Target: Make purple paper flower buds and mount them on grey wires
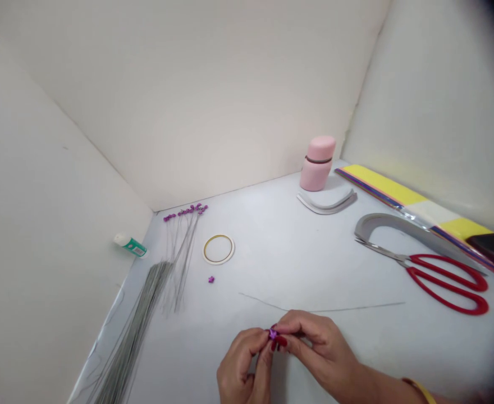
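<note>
Both hands pinch a purple star, a lone wire just beyond, scissors to the right.

Left hand, right hand: apparent pinches

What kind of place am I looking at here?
Probably a small walled craft workspace: a white tabletop holds a bundle of thin wires, red-handled scissors and a roll of tape.
</note>
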The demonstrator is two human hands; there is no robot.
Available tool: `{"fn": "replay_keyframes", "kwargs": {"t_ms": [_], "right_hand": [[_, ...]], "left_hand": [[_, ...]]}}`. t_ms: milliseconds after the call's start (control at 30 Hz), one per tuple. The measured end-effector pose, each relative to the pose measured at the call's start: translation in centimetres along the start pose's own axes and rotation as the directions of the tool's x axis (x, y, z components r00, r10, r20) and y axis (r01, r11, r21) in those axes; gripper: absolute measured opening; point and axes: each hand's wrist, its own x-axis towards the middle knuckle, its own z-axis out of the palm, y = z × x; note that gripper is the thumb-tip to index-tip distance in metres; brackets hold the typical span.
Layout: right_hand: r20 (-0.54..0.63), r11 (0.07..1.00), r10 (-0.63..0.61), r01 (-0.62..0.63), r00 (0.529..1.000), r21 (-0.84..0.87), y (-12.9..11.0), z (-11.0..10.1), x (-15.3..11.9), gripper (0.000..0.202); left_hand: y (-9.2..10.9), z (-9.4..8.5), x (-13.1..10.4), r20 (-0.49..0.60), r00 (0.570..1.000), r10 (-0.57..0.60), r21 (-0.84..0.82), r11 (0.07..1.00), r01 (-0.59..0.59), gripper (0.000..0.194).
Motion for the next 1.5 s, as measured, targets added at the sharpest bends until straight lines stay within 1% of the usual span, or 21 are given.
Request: {"fn": "replay_keyframes", "kwargs": {"t_ms": [100, 233, 300, 333, 400, 467, 533, 600, 700, 800, 967, 1033, 1167, 1233, 1333, 1400, 1433, 1467, 1500], "right_hand": [[0.027, 0.996, -0.063, 0.065, 0.998, -0.057, 0.0, -0.3, -0.2, 0.015], [0.027, 0.972, -0.180, 0.182, 0.983, -0.149, 0.1, -0.4, -0.3, 0.016], [0.023, 0.960, -0.214, 0.215, 0.977, -0.181, 0.1, -0.4, -0.3, 0.017], [0.022, 0.962, -0.200, 0.200, 0.980, -0.185, 0.2, -0.3, -0.2, 0.017], [0.022, 0.982, -0.102, 0.105, 0.994, -0.157, 0.3, -0.2, 0.0, 0.018], [0.015, 0.998, 0.024, -0.023, 1.000, -0.066, 0.5, -0.1, 0.2, 0.019], [0.002, 0.995, 0.084, -0.084, 0.996, 0.047, 0.6, 0.0, 0.3, 0.020], [0.011, 0.994, 0.062, -0.063, 0.998, 0.090, 0.5, -0.1, 0.5, 0.022], [0.047, 1.000, -0.012, 0.011, 0.999, 0.023, 0.2, -0.3, 0.6, 0.019], [0.034, 0.999, -0.030, 0.030, 0.999, -0.024, 0.1, -0.5, 0.7, 0.016], [-0.006, 1.000, 0.002, -0.002, 1.000, -0.006, 0.3, -0.5, 0.6, 0.015], [-0.003, 1.000, 0.012, -0.012, 1.000, 0.000, 0.4, -0.4, 0.6, 0.015], [0.014, 0.999, 0.016, -0.015, 1.000, -0.030, 0.4, -0.3, 0.6, 0.016], [0.023, 0.998, 0.012, -0.011, 1.000, -0.056, 0.3, -0.3, 0.5, 0.016], [0.048, 0.997, 0.026, -0.023, 0.998, -0.079, 0.1, -0.4, 0.5, 0.016], [0.066, 0.996, 0.034, -0.028, 0.997, -0.088, 0.1, -0.4, 0.5, 0.017], [0.072, 0.996, 0.038, -0.032, 0.997, -0.089, 0.1, -0.4, 0.5, 0.017], [0.076, 0.996, 0.050, -0.044, 0.996, -0.075, 0.2, -0.3, 0.5, 0.018], [0.078, 0.997, 0.070, -0.066, 0.995, -0.045, 0.3, -0.2, 0.5, 0.019]], "left_hand": [[-0.2, 0.3, -0.3, -0.023, 0.997, 0.078, 0.013, 0.997, -0.078, 0.016], [-0.3, 0.7, -0.6, -0.028, 0.993, 0.118, 0.041, 0.992, -0.117, 0.016], [-0.2, 0.7, -0.5, -0.032, 0.991, 0.127, 0.057, 0.991, -0.125, 0.016], [-0.1, 0.6, -0.4, -0.023, 0.993, 0.115, 0.061, 0.992, -0.114, 0.017], [0.0, 0.4, -0.1, 0.017, 0.998, 0.053, 0.048, 0.997, -0.054, 0.017], [0.2, 0.2, 0.3, 0.063, 0.997, -0.036, 0.007, 0.999, 0.035, 0.016], [0.2, 0.0, 0.5, 0.070, 0.991, -0.113, -0.043, 0.992, 0.117, 0.014], [0.3, -0.2, 0.6, 0.059, 0.985, -0.162, -0.085, 0.982, 0.167, 0.013], [0.2, -0.2, 0.6, 0.084, 0.979, -0.183, -0.115, 0.975, 0.192, 0.012], [0.1, 0.0, 0.3, 0.097, 0.979, -0.180, -0.128, 0.973, 0.192, 0.011], [-0.2, 0.5, -0.2, -0.007, 0.960, -0.279, -0.158, 0.949, 0.274, 0.011], [-0.1, 0.6, -0.2, -0.018, 0.969, -0.247, -0.124, 0.962, 0.243, 0.009], [0.2, 0.4, 0.0, -0.008, 0.994, -0.113, 0.014, 0.994, 0.113, 0.012], [0.4, 0.3, 0.1, -0.002, 0.996, -0.088, 0.051, 0.995, 0.088, 0.014], [0.7, 0.4, 0.1, -0.007, 0.996, -0.083, 0.065, 0.994, 0.084, 0.015], [0.9, 0.5, 0.2, -0.014, 0.994, -0.113, 0.056, 0.992, 0.113, 0.013], [0.9, 0.5, 0.3, -0.016, 0.989, -0.147, 0.040, 0.988, 0.147, 0.011], [1.0, 0.6, 0.4, -0.019, 0.979, -0.204, 0.006, 0.979, 0.204, 0.009], [1.0, 0.6, 0.5, -0.013, 0.955, -0.295, -0.064, 0.954, 0.294, 0.006]]}}
